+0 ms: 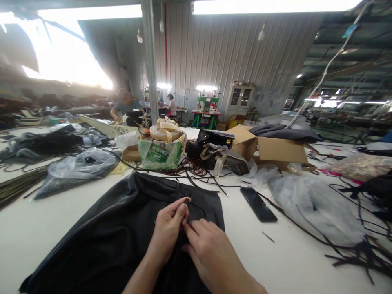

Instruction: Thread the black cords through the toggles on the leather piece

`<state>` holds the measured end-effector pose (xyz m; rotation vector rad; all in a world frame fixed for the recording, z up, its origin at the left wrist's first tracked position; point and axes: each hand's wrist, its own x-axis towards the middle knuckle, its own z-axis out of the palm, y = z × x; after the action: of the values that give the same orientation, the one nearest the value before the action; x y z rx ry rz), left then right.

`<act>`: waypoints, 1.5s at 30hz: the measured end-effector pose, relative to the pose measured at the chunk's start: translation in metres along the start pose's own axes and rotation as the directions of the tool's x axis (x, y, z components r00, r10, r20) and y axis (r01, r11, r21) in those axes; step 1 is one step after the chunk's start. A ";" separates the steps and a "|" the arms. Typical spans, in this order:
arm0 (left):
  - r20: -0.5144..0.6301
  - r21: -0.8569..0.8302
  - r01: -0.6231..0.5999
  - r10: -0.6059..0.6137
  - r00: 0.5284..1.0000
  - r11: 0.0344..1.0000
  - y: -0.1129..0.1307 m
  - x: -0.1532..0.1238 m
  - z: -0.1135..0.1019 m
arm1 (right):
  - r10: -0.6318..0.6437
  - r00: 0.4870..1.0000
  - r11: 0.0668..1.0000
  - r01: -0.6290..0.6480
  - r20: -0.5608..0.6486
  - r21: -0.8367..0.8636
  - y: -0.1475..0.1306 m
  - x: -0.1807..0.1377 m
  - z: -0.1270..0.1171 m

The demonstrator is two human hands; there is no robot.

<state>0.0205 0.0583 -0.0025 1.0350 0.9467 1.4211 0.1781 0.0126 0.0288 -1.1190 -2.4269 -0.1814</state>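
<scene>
A black leather-like garment (122, 228) lies flat on the white table (294, 261) in front of me. My left hand (168, 230) rests on it with thumb and fingers pinched on a small black tab or strap (185, 200) near the garment's top edge. My right hand (211, 253) lies right beside it, fingers curled and pressed against the same spot of the garment. What is between the right fingers is hidden.
A black phone (258, 203) lies right of the garment. Clear plastic bags (315, 208) and black cords (361, 253) are at the right. A box with tape rolls (162, 149), cardboard boxes (275, 149) and bags stand behind. People work at the far back.
</scene>
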 end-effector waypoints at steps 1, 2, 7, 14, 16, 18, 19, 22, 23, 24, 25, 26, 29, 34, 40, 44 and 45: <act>-0.010 0.005 -0.016 0.016 1.000 1.000 0.000 0.000 -0.001 | 0.008 0.999 0.999 -0.007 0.032 -0.049 0.000 0.001 0.006; -0.013 0.004 -0.025 0.025 1.000 1.000 0.001 0.001 -0.002 | 0.019 0.997 0.997 -0.013 0.069 -0.080 0.002 0.003 0.009; 0.018 -0.041 0.011 -0.010 1.000 0.999 -0.001 0.004 -0.008 | 0.002 0.948 0.996 -0.031 0.317 0.088 0.012 0.005 -0.024; 0.090 -0.228 0.082 -0.063 0.994 0.970 0.008 0.002 -0.003 | 0.115 0.934 0.476 -0.350 0.338 0.807 0.035 -0.002 -0.090; 0.103 -0.239 0.110 -0.087 0.991 0.965 0.011 0.000 -0.001 | 0.164 0.948 0.330 -0.312 0.271 0.891 0.039 -0.002 -0.089; 0.108 -0.255 0.125 -0.100 0.989 0.959 0.012 -0.002 0.001 | 0.213 0.952 0.231 -0.267 0.219 0.936 0.040 -0.002 -0.084; 0.111 -0.264 0.126 -0.100 0.989 0.956 0.012 -0.003 0.001 | 0.228 0.955 0.188 -0.234 0.190 0.954 0.040 -0.002 -0.082; 0.113 -0.283 0.113 -0.083 0.990 0.952 0.013 -0.005 0.002 | 0.277 0.957 0.210 -0.145 0.083 0.967 0.039 0.001 -0.079; 0.111 -0.284 0.110 -0.082 0.990 0.952 0.013 -0.005 0.002 | 0.304 0.952 0.293 -0.140 0.047 0.946 0.039 0.002 -0.077; 0.107 -0.280 0.111 -0.083 0.991 0.954 0.013 -0.006 0.002 | 0.332 0.943 0.399 -0.146 0.006 0.905 0.038 0.004 -0.075; 0.104 -0.274 0.112 -0.086 0.991 0.955 0.012 -0.006 0.002 | 0.350 0.936 0.511 -0.149 -0.046 0.847 0.037 0.006 -0.072; 0.101 -0.264 0.114 -0.090 0.991 0.958 0.012 -0.006 0.003 | 0.351 0.930 0.613 -0.140 -0.109 0.778 0.037 0.008 -0.068; 0.085 -0.230 0.113 -0.096 0.992 0.967 0.011 -0.006 0.003 | 0.274 0.931 0.797 -0.080 -0.241 0.599 0.035 0.010 -0.049; 0.041 -0.172 0.100 -0.094 0.995 0.980 0.008 -0.007 0.003 | 0.193 0.933 0.892 -0.039 -0.303 0.450 0.034 0.009 -0.022; -0.012 -0.080 0.060 -0.061 0.998 0.995 0.002 -0.008 0.002 | 0.137 0.939 0.968 -0.060 -0.316 0.242 0.033 0.011 -0.014; -0.008 -0.049 0.054 -0.055 0.998 0.997 -0.005 -0.008 -0.002 | 0.133 0.935 0.981 -0.077 -0.330 0.176 0.031 0.014 -0.016; -0.007 -0.042 0.052 -0.052 0.999 0.998 -0.006 -0.009 -0.002 | 0.130 0.935 0.983 -0.079 -0.331 0.164 0.030 0.015 -0.016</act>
<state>0.0204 0.0502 -0.0095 0.9680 0.9398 1.3971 0.1983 0.0378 0.0478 -1.0505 -2.0347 -0.1433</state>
